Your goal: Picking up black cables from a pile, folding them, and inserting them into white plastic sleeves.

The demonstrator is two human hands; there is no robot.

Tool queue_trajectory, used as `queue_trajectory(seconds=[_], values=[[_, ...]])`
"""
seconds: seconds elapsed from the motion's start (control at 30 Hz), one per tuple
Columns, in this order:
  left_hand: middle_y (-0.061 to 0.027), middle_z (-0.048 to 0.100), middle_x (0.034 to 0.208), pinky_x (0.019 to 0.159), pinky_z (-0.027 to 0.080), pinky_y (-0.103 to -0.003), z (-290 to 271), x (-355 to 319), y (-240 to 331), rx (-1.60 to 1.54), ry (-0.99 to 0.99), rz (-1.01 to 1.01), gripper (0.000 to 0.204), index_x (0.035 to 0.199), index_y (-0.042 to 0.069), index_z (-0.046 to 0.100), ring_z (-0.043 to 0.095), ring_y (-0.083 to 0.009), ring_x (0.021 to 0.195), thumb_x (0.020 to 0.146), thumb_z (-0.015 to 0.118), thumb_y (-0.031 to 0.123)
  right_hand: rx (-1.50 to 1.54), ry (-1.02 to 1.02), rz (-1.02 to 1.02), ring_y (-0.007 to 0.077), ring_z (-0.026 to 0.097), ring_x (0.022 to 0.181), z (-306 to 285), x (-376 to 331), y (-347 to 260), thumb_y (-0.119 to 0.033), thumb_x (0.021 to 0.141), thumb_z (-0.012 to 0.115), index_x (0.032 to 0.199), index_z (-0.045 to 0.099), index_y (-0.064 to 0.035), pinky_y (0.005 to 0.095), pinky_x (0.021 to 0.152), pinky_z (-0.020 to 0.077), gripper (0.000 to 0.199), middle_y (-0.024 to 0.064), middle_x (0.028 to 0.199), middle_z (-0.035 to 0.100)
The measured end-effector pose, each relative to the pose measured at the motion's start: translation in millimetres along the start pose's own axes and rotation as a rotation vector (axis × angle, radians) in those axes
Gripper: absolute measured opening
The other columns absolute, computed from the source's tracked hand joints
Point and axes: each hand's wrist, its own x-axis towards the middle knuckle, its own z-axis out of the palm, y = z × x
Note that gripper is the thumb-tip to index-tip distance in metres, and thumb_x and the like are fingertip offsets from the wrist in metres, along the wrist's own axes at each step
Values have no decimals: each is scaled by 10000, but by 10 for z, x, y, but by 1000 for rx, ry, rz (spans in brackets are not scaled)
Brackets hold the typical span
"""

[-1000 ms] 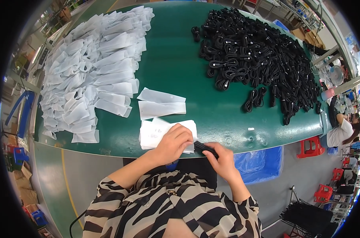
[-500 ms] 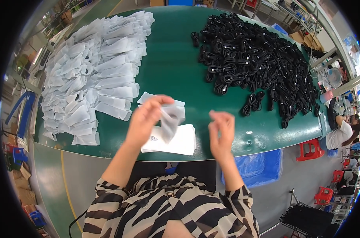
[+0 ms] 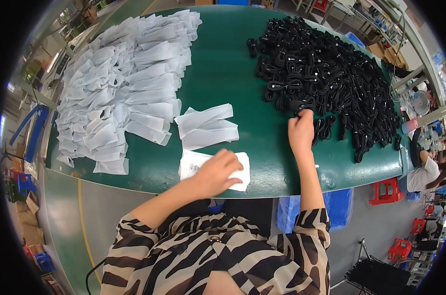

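My left hand (image 3: 214, 173) lies over a stack of white paper sheets (image 3: 189, 164) at the table's near edge. Its thumb is apart from the bent fingers, and no sheet is seen lifted. Further off on the right, my right hand (image 3: 302, 129) has its fingers closed on a coiled black cable (image 3: 300, 105) at the near-left rim of a big heap of black cables (image 3: 326, 69). Just beyond the paper stack, a few translucent white sleeves (image 3: 210, 136) lie overlapping on the table.
A wide spread of translucent sleeves (image 3: 149, 78) covers the left of the green table (image 3: 218, 59). A blue lined bin (image 3: 338, 209) stands below the front edge. Red stools (image 3: 386, 191) and a seated person (image 3: 426, 172) are at the right.
The translucent sleeve my left hand held has been let go beyond the stack, and that hand has come down onto the papers. My right hand has reached out right to a cable.
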Motion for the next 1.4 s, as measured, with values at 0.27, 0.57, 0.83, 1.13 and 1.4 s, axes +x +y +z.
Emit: queue_trajectory(seconds=[0.27,0.57,0.83,1.13,1.4], values=[[-69,588,900,787,448,-370,220,-93,34,15,9,-75,108,880,53,597,586,-277,881,853,697,83,772,-340,306,123,590,676,-685,-918,-448,-76,956,622,1189,622,11,245,577,444,249,65,876,641],[-94,601,889,809,451,-366,217,-130,17,-395,117,-310,95,893,36,591,580,-281,827,846,647,-26,378,-227,-297,243,619,766,-1066,-1444,-656,-22,817,769,1181,680,-48,331,627,507,375,108,967,589],[-84,585,950,828,460,-385,48,-44,116,-231,97,37,169,871,51,585,547,-298,917,773,707,-14,570,-715,21,229,616,697,-1086,-1314,-647,-119,869,748,1139,697,-49,318,578,492,284,93,920,584],[-77,581,1026,848,451,-400,-53,36,139,-159,136,59,207,869,59,591,521,-303,989,736,736,-8,628,-417,-183,178,585,876,-986,-1323,-839,-37,835,769,1045,677,10,269,726,492,234,104,984,568],[-76,592,1084,941,425,-366,-290,124,92,-425,175,-198,106,877,59,598,526,-261,1041,868,700,83,1052,-174,-125,214,577,933,-724,-1265,-1034,53,840,732,1184,527,-10,310,866,507,406,150,1095,544]])
